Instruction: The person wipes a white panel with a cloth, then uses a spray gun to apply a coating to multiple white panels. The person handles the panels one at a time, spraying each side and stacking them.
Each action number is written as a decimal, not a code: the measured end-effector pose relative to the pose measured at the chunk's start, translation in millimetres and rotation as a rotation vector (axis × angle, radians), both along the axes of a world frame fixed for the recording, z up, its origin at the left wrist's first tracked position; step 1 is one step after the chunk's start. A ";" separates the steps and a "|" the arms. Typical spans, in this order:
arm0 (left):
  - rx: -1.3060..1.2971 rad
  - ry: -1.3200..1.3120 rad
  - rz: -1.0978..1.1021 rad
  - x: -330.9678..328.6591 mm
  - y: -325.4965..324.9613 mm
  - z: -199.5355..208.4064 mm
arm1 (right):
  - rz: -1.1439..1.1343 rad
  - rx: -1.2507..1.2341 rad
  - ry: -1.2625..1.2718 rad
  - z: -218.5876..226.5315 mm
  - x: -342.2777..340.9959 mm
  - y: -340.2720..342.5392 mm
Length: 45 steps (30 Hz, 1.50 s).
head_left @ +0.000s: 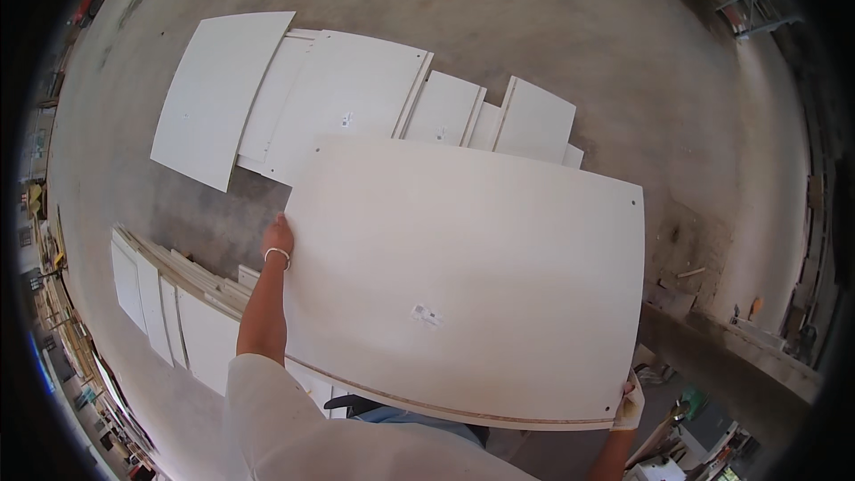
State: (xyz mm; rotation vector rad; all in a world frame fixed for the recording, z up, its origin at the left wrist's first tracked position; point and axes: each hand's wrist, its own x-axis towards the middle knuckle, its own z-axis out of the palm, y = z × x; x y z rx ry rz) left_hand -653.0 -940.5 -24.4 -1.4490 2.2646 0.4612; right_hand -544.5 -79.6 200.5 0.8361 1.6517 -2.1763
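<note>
A large white panel [481,258] spans the space in front of my body, with small dark holes near its corners and a sticker on its face. My left hand [279,236], with a pale band at the wrist, grips its left edge. At the near right corner my right hand [631,403] holds the panel's edge; most of its fingers are hidden behind the board. Beyond the panel, several more white boards [356,89] lie overlapping on the floor, partly covered by the held one.
A stack of white boards [200,321] stands at the lower left. A dark beam or ledge [730,347] runs along the right, with tools and a green item [693,403] below it. Timber pieces [80,338] line the far left wall. Concrete floor [463,0] stretches beyond the boards.
</note>
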 end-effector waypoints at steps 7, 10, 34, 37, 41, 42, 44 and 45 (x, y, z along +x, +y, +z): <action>-0.207 -0.032 0.143 179.6 -17.4 14.7 | -0.101 -0.585 -0.070 -111.7 -84.4 3.6; -0.219 -0.100 0.275 228.6 3.7 22.0 | -0.226 -0.630 0.008 -123.8 -81.5 2.5; -0.142 0.472 1.292 147.6 352.5 -172.1 | -0.224 -0.126 -0.090 -463.8 -356.1 -81.1; -0.084 0.443 0.992 163.6 390.2 -209.2 | -0.134 -0.067 -0.096 -475.8 -343.0 -96.2; -0.117 0.289 0.862 180.8 427.7 -265.9 | -0.067 0.106 -0.078 -485.7 -326.0 -115.8; -0.032 0.408 0.928 180.1 430.6 -277.6 | 0.002 0.148 -0.081 -487.3 -324.9 -119.4; 0.188 0.626 1.167 178.5 433.6 -293.4 | 0.024 0.265 -0.110 -490.7 -329.0 -124.0; 0.323 0.719 1.340 176.1 433.8 -299.6 | 0.061 0.283 -0.097 -492.8 -333.0 -125.1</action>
